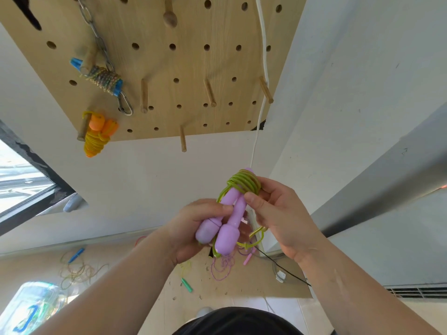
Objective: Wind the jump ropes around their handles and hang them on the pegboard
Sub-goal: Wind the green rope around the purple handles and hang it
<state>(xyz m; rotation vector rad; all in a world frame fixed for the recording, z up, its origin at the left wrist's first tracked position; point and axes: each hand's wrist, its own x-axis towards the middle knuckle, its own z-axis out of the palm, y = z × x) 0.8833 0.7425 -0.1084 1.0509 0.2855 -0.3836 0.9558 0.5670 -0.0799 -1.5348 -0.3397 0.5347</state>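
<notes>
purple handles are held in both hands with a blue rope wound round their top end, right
Not blue: the head view shows a green rope wound round the top end of the purple handles, held in the left hand and right hand.

Metal chain (96, 37), white cable (264, 44), window (19, 180).

Seven pegs (144, 95) and perhaps six jump ropes (104, 79)
</notes>
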